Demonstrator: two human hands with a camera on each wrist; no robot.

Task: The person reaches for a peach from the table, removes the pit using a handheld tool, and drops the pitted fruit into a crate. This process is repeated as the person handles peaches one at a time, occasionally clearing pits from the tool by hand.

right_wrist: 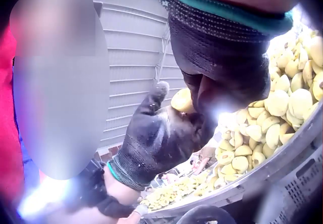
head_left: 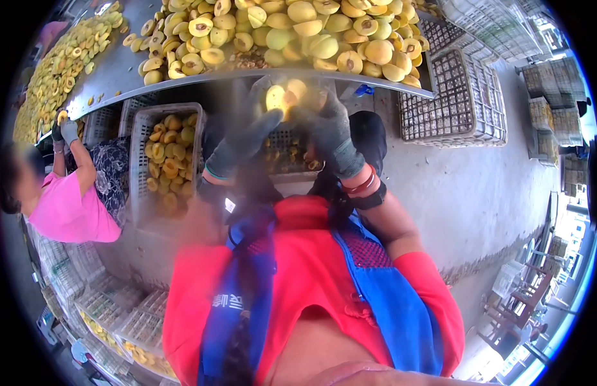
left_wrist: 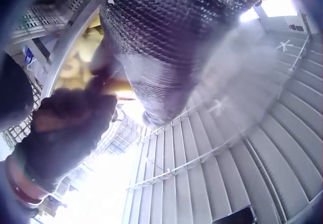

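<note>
Both hands wear dark gloves and meet in front of the table edge. My left hand holds a yellow peach half, its cut face up in the head view. Beside it, my right hand grips a second peach half, close against the first. In the right wrist view a pale peach piece shows between the left thumb and the right fingers. From the left wrist, the right hand appears with curled fingers at the fruit; the left palm is hidden.
Heaped peach halves cover the metal table ahead. A crate of peach halves stands left, another crate below the hands. Stacked empty crates are at right. A person in pink works at far left.
</note>
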